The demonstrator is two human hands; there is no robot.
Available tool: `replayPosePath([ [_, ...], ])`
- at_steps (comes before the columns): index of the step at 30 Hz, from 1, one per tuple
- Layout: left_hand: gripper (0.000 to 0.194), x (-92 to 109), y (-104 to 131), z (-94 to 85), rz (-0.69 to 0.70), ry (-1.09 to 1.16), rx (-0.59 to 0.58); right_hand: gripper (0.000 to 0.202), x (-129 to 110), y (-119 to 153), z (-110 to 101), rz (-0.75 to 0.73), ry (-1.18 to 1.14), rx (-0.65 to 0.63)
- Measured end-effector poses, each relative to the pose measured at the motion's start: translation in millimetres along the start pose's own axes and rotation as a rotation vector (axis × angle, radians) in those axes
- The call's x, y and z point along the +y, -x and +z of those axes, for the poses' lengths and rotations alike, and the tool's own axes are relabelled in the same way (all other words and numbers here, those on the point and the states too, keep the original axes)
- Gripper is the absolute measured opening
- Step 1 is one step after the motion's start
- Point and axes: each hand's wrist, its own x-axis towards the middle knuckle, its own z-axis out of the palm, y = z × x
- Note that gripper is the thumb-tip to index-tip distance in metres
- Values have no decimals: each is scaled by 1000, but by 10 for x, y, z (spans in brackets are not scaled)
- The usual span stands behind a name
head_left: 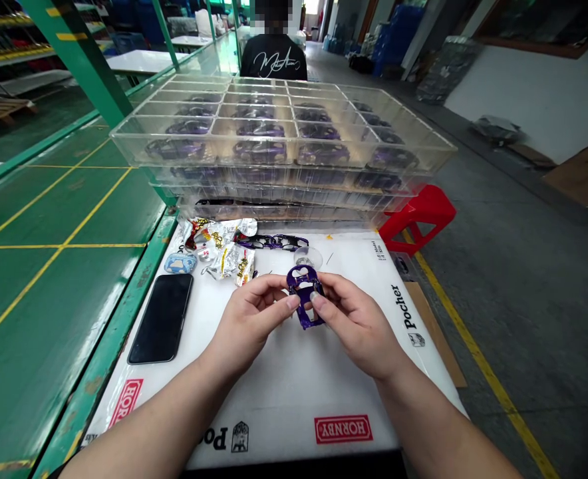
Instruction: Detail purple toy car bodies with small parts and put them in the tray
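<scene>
A small purple model car body (304, 293) with open window holes is held up over the white work surface (284, 379). My left hand (259, 316) pinches its left edge between thumb and fingers. On the opposite edge, my right hand (351, 319) grips it the same way, thumb on the near face. Just beyond the fingers sits a small clear round dish (308, 257). More purple and black car bodies (279, 241) lie in a row behind it.
Stacked clear compartment trays (284, 150) with purple car bodies stand at the back. Torn foil wrappers (224, 249), a blue patterned item (179, 263) and a black phone (161, 319) lie left. A red stool (418, 219) stands right. A person in black (273, 56) sits beyond.
</scene>
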Motion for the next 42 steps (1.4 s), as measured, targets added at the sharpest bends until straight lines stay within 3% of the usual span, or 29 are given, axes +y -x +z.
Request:
replayPosePath([
  [12, 27, -39, 15, -28, -56, -111, 38, 47, -10, -28, -25, 69, -29, 79],
  [19, 20, -3, 12, -20, 15, -147, 24, 44, -1, -47, -24, 112, -150, 14],
  [29, 23, 10, 18, -15, 8, -168, 35, 43, 12, -88, -5, 170, -280, -11],
  [35, 26, 18, 29, 10, -17, -150, 38, 47, 34, -89, 5, 143, -187, -21],
  [42, 25, 16, 4, 15, -41, -168, -42, 46, 40, -76, -7, 97, -105, -31],
])
